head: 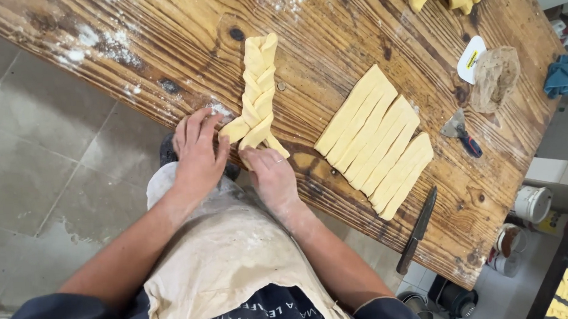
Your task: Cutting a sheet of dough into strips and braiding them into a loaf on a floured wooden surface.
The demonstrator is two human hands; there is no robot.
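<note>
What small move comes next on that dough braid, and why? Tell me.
Probably cross one more loose strand over and pinch the ends. The braid is plaited along its length, but by the left hand and right hand the strand ends splay apart.
</note>
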